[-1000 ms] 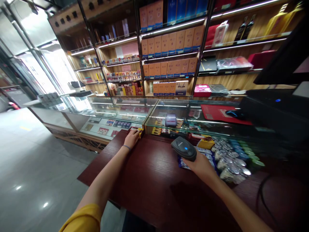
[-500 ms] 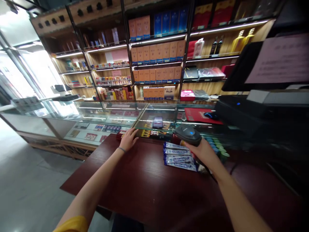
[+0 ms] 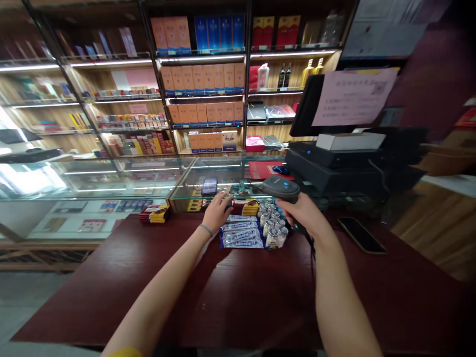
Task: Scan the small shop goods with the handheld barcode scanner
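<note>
My right hand (image 3: pixel 303 213) is wrapped around the handle of a dark grey barcode scanner (image 3: pixel 280 187), its head tilted toward the left above small clear jars (image 3: pixel 273 225) with silvery tops. My left hand (image 3: pixel 217 213) reaches forward with its fingers apart, beside the upper left corner of the blue-and-white wrapped sticks (image 3: pixel 242 233). Those sticks lie in a row on the dark red-brown counter (image 3: pixel 148 287). Behind them is a stack of yellow-and-red packs (image 3: pixel 250 207), partly hidden. Whether my left fingertips touch anything there I cannot tell.
Another stack of yellow-and-red packs (image 3: pixel 159 214) sits at the counter's far left. A phone (image 3: pixel 361 234) lies to the right. Behind stand a glass display case (image 3: pixel 182 181), a red mouse pad (image 3: pixel 260 170) and a monitor with a pink paper sheet (image 3: pixel 353 96).
The view has turned to the right. My left hand has left the stack of packs at the left and moved over to the wrapped sticks. My right hand still holds the scanner.
</note>
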A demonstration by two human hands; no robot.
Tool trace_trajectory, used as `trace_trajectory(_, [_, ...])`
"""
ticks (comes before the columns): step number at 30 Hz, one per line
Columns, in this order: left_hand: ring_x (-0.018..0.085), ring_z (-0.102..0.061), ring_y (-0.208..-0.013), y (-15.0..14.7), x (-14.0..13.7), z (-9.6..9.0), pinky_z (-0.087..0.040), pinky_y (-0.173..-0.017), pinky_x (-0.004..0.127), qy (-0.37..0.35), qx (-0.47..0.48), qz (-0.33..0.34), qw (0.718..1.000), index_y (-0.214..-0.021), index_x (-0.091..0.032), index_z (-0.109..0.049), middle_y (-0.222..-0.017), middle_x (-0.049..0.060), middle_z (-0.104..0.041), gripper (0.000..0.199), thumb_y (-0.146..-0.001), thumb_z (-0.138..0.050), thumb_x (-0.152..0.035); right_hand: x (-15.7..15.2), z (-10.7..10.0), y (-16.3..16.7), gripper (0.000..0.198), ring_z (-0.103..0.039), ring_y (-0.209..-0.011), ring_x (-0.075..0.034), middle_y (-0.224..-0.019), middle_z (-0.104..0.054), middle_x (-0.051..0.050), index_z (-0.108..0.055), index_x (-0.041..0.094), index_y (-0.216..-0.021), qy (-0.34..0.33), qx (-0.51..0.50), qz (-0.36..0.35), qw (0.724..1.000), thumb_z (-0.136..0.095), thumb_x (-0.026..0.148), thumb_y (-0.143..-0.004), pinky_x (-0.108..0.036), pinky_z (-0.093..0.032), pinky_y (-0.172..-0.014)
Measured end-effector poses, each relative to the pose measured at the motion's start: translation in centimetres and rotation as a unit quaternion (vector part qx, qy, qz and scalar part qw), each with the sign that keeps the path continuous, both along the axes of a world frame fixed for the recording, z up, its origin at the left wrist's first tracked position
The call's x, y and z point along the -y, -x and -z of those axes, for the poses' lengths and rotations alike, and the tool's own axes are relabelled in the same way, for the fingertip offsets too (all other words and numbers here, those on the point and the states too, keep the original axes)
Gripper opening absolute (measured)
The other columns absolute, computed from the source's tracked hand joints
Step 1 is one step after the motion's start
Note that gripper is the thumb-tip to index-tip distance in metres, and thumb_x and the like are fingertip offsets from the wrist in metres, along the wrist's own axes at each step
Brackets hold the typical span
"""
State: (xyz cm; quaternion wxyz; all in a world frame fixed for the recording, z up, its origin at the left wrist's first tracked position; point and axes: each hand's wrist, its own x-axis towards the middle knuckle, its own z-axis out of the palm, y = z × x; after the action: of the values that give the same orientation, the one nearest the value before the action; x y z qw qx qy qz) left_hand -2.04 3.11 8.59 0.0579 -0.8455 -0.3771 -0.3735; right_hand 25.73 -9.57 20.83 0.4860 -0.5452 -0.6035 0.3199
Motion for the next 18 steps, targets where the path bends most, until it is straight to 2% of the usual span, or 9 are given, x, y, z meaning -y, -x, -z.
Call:
trace_trajectory(5, [0.032, -0.047, -0.14, -4.8, -0.5, 0.9, -0.043, -0.116, 0.051, 0.012, -0.012, 0.035, 0.999, -0.141, -0.021, -0.055, -0.146, 0.016, -0.053, 0.046, -0.096, -0.058, -0.025, 0.3, -0.2, -1.9, 0.035, -0.044, -0.034, -0.011, -0.044, -0.049, 0.005, -0.046, 0.024, -0.06, -0.007, -0.016, 0.004, 1.0, -0.068, 0.04, -0.082, -0.025, -0.034, -0.038])
trace_trajectory(9, [0.032, -0.048, -0.139, -7.1, -0.9, 1.6, -0.043, -0.115, 0.052, 0.014, -0.038, 0.033, 0.999, -0.143, -0.023, -0.053, -0.145, 0.015, -0.055, 0.053, -0.091, -0.06, -0.019, 0.5, -0.2, -2.4, 0.037, -0.043, -0.035, -0.01, -0.043, -0.048, 0.005, -0.047, 0.023, -0.059, -0.012, -0.037, 0.004, 0.999, -0.069, 0.042, -0.082, -0.024, -0.033, -0.038])
trace_trajectory(12, [0.033, -0.051, -0.135, -8.0, -1.1, 1.8, -0.042, -0.114, 0.053, 0.016, -0.072, 0.022, 0.997, -0.141, -0.023, -0.055, -0.14, 0.016, -0.059, 0.054, -0.089, -0.063, -0.017, 0.5, -0.3, -2.3, 0.036, -0.043, -0.035, -0.01, -0.046, -0.049, 0.005, -0.048, 0.023, -0.061, -0.004, -0.047, 0.01, 0.999, -0.071, 0.042, -0.081, -0.024, -0.033, -0.037])
trace_trajectory(18, [0.029, -0.059, -0.124, -8.1, -0.8, 2.5, -0.045, -0.109, 0.049, 0.023, -0.117, 0.008, 0.993, -0.135, -0.022, -0.06, -0.135, 0.015, -0.064, 0.044, -0.093, -0.052, -0.012, 0.6, -0.6, -1.8, 0.031, -0.042, -0.034, -0.01, -0.047, -0.05, 0.005, -0.048, 0.024, -0.064, -0.004, -0.044, 0.004, 0.999, -0.07, 0.038, -0.08, -0.026, -0.031, -0.037])
